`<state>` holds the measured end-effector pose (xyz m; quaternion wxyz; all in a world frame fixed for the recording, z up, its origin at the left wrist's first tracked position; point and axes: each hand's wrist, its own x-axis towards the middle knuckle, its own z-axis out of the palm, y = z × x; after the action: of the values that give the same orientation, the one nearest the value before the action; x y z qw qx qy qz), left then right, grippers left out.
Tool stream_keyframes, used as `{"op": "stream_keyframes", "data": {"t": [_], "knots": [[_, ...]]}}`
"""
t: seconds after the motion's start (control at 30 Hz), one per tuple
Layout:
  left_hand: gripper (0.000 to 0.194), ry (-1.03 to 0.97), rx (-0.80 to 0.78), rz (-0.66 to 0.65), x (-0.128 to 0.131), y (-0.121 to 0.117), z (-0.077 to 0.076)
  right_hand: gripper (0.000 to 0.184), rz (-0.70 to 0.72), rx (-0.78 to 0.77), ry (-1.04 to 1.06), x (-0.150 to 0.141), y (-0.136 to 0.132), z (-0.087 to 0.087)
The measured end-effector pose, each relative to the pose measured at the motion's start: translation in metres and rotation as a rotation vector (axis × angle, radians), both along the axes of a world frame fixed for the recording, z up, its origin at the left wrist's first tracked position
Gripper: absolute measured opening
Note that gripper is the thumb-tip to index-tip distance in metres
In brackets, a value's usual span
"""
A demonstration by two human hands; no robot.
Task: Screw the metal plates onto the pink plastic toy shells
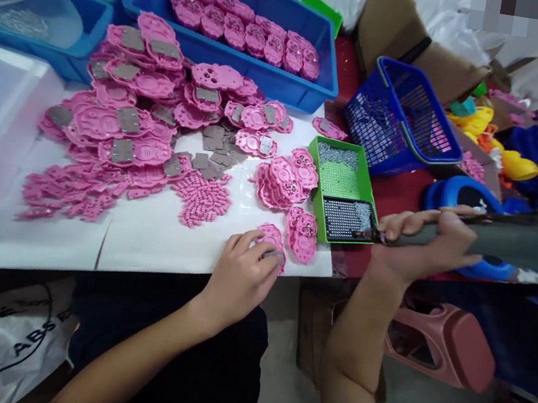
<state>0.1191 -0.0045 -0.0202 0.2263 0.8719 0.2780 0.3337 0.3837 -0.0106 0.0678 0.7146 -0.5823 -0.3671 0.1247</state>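
- Evidently, the work is standing partway: rows of pink casings [246, 35] with shiny metal spots are lying in the blue bin [228, 69] at upper middle, probably counting as done.
- A larger stack [285, 180] and a smaller stack [302, 233], right of centre, are showing similar spots, so they are likely well along too.
- Much is seemingly remaining: a heap of pink shells [89, 117], many carrying grey plates, is spreading from upper left towards centre, while loose plates [214, 143] and tiny pink pieces [201, 198] are lying near the centre.
- The casing being handled [270, 233] is lying just below and right of centre, near the white tabletop's [166, 247] front edge, beside the smaller stack.
- The left hand [245, 265] is covering its lower part with bent fingers — whether they are pinching or merely pressing, one cannot tell.
- The right hand [421, 248], at right, is gripping a grey driver [522, 232] — well apart from that casing — and the tip is pointing into the black screw tray [339, 220].
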Motion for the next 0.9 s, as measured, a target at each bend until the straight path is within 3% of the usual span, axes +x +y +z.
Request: {"op": "stream_keyframes", "data": {"t": [0.17,0.37,0.57,0.7,0.8,0.9], "knots": [[0.008,-0.065,-0.043,0.027,0.012,-0.001,-0.003,0.028,-0.135,0.216,0.016,-0.028,0.019,-0.010],[0.007,-0.075,-0.084,-0.018,0.007,0.004,-0.008,0.006,-0.155,0.246,0.046,-0.034,0.018,-0.017],[0.009,-0.079,-0.145,-0.056,0.004,0.006,-0.009,0.016,-0.038,0.241,0.030,-0.028,0.013,-0.029],[0.016,-0.063,-0.137,-0.038,0.004,0.005,-0.009,0.014,-0.087,0.217,0.056,-0.025,0.015,-0.031],[0.017,-0.069,-0.137,-0.038,0.003,0.005,-0.010,0.018,-0.157,0.196,0.068,-0.025,0.013,-0.028],[0.019,-0.148,-0.150,-0.050,0.002,0.007,-0.010,0.028,-0.033,0.223,0.039,-0.034,0.000,-0.014]]}}
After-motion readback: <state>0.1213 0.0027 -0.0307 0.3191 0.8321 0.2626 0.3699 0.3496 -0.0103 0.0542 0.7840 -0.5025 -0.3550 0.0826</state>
